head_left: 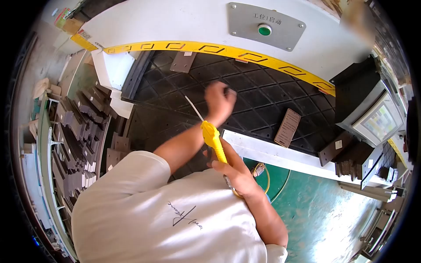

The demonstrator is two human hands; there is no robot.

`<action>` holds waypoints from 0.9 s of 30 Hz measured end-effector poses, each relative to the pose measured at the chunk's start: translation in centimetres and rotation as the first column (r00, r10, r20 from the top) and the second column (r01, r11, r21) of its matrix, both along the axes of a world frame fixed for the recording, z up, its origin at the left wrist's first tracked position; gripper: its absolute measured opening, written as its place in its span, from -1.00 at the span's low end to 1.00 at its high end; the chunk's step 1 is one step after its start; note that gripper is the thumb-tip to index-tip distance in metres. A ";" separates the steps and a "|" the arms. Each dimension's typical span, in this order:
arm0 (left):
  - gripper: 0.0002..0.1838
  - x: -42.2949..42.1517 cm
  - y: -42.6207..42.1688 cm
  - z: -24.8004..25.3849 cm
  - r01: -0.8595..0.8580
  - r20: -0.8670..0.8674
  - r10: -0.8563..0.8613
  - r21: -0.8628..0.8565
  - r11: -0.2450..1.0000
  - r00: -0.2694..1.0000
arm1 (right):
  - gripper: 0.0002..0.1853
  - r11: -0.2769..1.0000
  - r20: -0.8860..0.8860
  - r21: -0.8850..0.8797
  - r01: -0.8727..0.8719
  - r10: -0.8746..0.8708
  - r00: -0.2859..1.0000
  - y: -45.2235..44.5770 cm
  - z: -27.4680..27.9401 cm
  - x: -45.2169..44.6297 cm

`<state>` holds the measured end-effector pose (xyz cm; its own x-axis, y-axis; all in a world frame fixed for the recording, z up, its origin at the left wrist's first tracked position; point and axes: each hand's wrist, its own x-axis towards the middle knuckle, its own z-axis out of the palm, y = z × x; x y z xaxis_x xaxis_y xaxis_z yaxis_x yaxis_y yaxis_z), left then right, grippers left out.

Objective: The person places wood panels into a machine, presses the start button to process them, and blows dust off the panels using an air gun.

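Note:
My right hand (237, 175) is wrapped round the handle of a yellow air blow gun (211, 135). Its thin pale nozzle (193, 107) points up and left over the dark mat. A yellow hose (268, 179) shows below that hand. Farther forward, my left hand (219, 101) is over the black work surface (258, 98), blurred by motion. Its fingers look curled in; a dark spot between them is too unclear to name. A brown plate with printed text (287, 128) lies to the right, and another brown plate with holes (183, 62) lies at the back.
A white machine front with a green button (264, 30) and a yellow striped edge (175, 46) spans the back. A screen panel (378, 117) stands at the right, above stacked dark plates (351, 164). Racks of plates (79, 131) fill the left side.

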<state>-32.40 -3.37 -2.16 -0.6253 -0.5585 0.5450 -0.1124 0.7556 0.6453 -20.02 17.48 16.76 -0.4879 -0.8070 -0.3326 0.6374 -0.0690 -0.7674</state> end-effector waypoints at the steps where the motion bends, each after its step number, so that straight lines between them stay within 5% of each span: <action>1: -0.68 0.4 4.1 0.7 0.200 0.006 -0.200 -0.034 0.979 0.980 | -0.24 0.999 0.060 -0.043 -0.009 0.012 0.998 0.8 0.2 0.0; 2: -0.71 0.4 7.3 0.6 0.457 0.092 -0.484 0.220 0.862 0.870 | -0.22 0.996 0.123 -0.082 -0.019 0.029 0.992 1.6 0.3 0.1; 3: -0.69 0.6 10.5 0.0 0.553 0.104 -0.584 0.221 0.803 0.805 | -0.24 0.995 0.115 -0.089 -0.045 0.055 0.992 2.4 0.2 0.1; 5: -0.61 -0.1 14.3 -0.3 0.569 0.249 -0.711 0.453 0.686 0.658 | -0.27 0.989 0.090 -0.110 -0.097 0.107 0.990 3.6 0.2 0.0; 7: -0.58 -0.9 15.7 -0.3 0.648 0.342 -0.668 0.189 0.738 0.660 | -0.30 0.989 0.056 -0.098 -0.112 0.118 0.991 4.8 -0.2 0.4; 10: -0.57 -2.6 16.7 -0.5 0.631 0.412 -0.592 0.053 0.774 0.692 | -0.31 0.989 -0.004 -0.102 -0.110 0.110 0.994 6.4 -0.4 0.9; 13: -0.55 -4.6 17.4 -0.1 0.524 0.568 -0.576 0.274 0.806 0.588 | -0.29 0.991 -0.041 -0.103 -0.081 0.077 0.996 6.6 -0.2 1.4; 17: -0.56 -5.9 17.8 -1.2 0.414 0.513 -0.528 0.328 0.849 0.676 | -0.26 0.985 -0.073 -0.061 -0.160 0.156 0.985 7.2 0.1 1.5; 27: -0.56 -5.2 15.9 -0.5 0.546 0.520 -0.711 0.460 0.700 0.474 | -0.23 0.989 -0.033 -0.107 -0.106 0.103 0.994 8.1 -0.2 2.6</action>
